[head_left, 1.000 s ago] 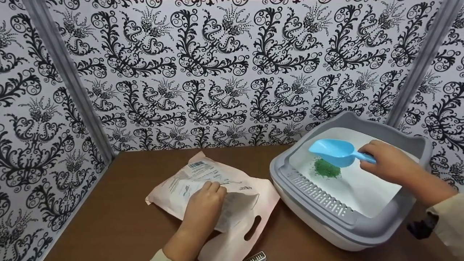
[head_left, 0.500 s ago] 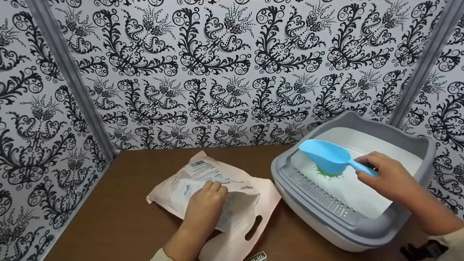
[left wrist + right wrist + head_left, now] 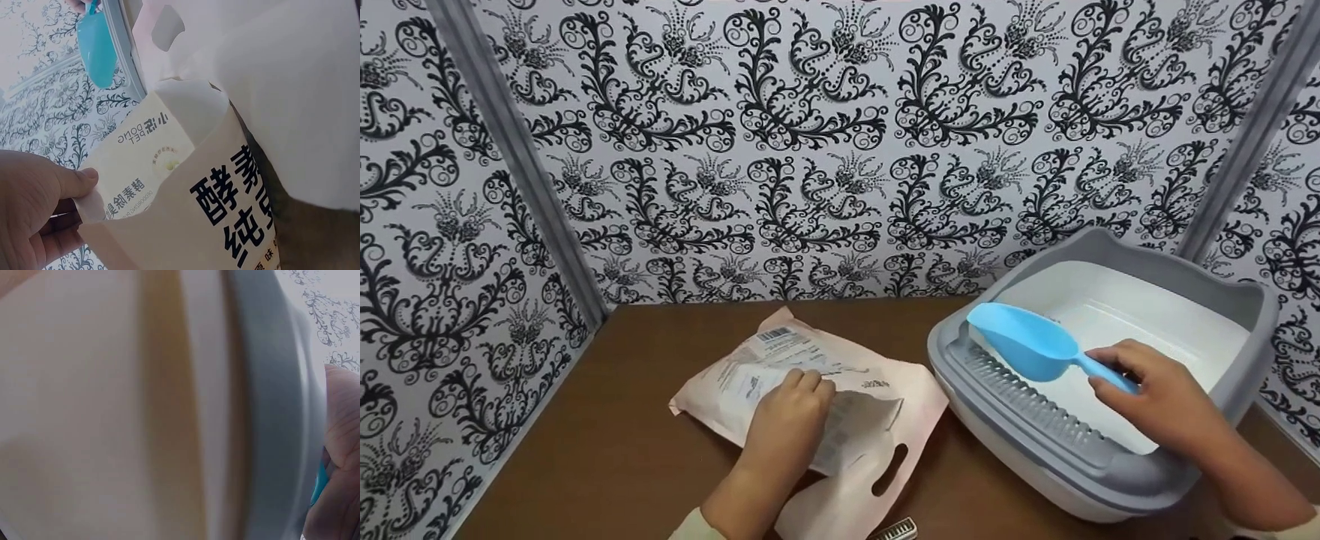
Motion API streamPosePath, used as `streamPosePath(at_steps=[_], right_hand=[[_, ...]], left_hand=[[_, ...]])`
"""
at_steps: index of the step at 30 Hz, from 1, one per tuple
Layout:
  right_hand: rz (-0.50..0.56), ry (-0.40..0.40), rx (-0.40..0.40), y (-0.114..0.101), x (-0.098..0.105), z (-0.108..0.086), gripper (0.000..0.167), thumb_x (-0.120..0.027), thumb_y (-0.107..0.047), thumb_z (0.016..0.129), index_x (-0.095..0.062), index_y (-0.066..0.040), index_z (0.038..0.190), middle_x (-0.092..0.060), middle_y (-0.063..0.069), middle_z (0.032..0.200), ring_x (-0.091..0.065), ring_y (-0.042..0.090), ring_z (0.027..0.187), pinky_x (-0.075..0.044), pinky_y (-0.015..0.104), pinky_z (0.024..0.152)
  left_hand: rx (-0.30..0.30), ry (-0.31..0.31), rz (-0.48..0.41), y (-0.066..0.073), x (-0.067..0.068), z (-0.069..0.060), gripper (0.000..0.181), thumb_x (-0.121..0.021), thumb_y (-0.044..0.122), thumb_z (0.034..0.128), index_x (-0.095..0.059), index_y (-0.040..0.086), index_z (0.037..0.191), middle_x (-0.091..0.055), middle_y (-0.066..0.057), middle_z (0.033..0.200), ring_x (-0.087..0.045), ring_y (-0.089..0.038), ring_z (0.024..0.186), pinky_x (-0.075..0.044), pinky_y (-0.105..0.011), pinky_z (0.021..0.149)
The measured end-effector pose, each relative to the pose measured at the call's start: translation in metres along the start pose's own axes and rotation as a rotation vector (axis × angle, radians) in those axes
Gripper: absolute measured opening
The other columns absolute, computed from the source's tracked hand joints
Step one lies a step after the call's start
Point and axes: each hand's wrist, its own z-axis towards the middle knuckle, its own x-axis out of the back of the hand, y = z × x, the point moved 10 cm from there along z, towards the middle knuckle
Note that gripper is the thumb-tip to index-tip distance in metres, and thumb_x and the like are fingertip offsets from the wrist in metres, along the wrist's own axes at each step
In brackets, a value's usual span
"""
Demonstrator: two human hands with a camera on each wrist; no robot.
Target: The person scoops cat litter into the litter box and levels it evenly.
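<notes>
My right hand [image 3: 1159, 394] grips the handle of a light-blue scoop [image 3: 1027, 341], which hovers over the near left part of a litter box [image 3: 1132, 480] with a grey rim and white base. The scoop's contents cannot be made out. With my left hand [image 3: 791, 420] I pinch the torn mouth edge of a pale pink bag [image 3: 915, 390] lying on the table. In the left wrist view, thumb and fingers hold that edge, and the bag's mouth gapes; the printed inner wall [image 3: 140, 146] shows. Green granules seen earlier in the box are hidden now.
A slotted grate [image 3: 1027, 397] runs along the box's near left side. Behind the brown table [image 3: 607, 420] stand patterned wall panels [image 3: 810, 150]. A small ridged metallic-looking item [image 3: 896, 530] lies at the bottom edge.
My right hand has brought the scoop down and left toward the grate, covering the spot where green granules showed. My left hand keeps its hold on the bag.
</notes>
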Motion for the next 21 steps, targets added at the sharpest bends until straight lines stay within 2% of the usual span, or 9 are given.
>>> streamPosePath(at_steps=[11, 21], right_hand=[[0.026, 0.042, 0.04, -0.017, -0.004, -0.007, 0.031, -0.08, 0.001, 0.083, -0.077, -0.008, 0.112, -0.068, -0.007, 0.098, -0.055, -0.006, 0.085, -0.042, 0.004, 0.073], [0.036, 0.024, 0.082, -0.024, -0.016, -0.011, 0.033, -0.081, 0.003, 0.081, -0.078, -0.013, 0.11, -0.069, -0.007, 0.1, -0.057, -0.007, 0.087, -0.042, 0.003, 0.075]], left_hand=[[0.002, 0.003, -0.032, -0.001, 0.001, 0.0, 0.015, -0.08, -0.001, 0.0774, -0.071, 0.008, 0.083, -0.064, -0.003, 0.081, -0.06, -0.018, 0.077, -0.056, -0.025, 0.061], [0.015, -0.009, -0.025, -0.001, -0.001, 0.001, 0.012, -0.078, -0.001, 0.0795, -0.072, 0.008, 0.085, -0.066, -0.003, 0.082, -0.062, -0.018, 0.078, -0.057, -0.027, 0.062]])
